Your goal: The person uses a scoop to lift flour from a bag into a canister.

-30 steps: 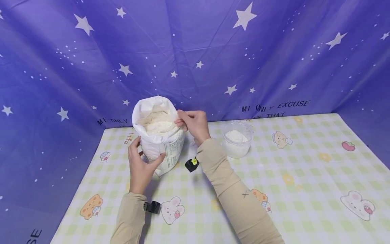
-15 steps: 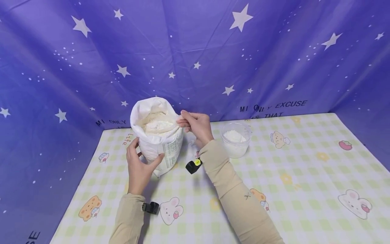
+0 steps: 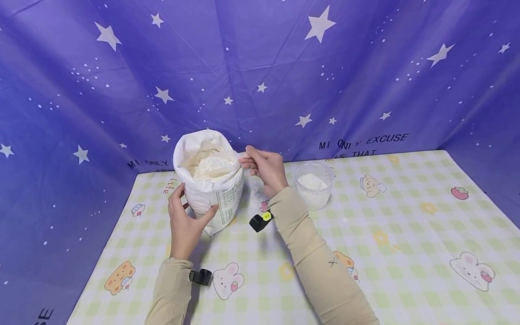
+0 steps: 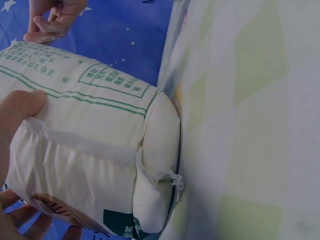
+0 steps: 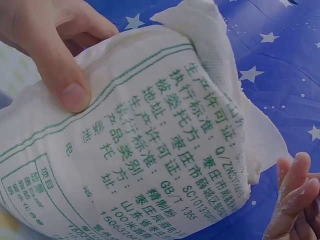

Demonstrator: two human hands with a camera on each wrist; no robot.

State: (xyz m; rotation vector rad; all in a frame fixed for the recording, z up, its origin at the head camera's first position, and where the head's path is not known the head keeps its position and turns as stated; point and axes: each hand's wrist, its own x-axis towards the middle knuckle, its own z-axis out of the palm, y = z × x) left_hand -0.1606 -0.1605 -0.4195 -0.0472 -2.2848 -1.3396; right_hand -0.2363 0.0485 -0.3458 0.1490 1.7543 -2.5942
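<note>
A white woven bag of flour (image 3: 229, 198) with green print stands on the table, its mouth wide and a pale heap of flour (image 3: 215, 167) inside. My left hand (image 3: 186, 223) grips the bag's lower left side, thumb across the front. At the right of the mouth, my right hand (image 3: 268, 170) has its fingers pinched together around the edge of a smooth white scoop-like piece (image 5: 270, 135); most of it is hidden and its kind is unclear. Flour dusts the right fingertips (image 5: 301, 165). Behind that forearm sits a clear round tub (image 3: 315, 198) partly filled with white powder.
A checked, cartoon-printed cloth (image 3: 406, 234) covers the table. A blue star-patterned curtain (image 3: 260, 67) hangs close behind the bag. Black wrist cameras stick out from both wrists.
My right hand has drawn slightly right from the bag's mouth. The flour in the mouth shows a higher, whiter mound. My left hand keeps its grip.
</note>
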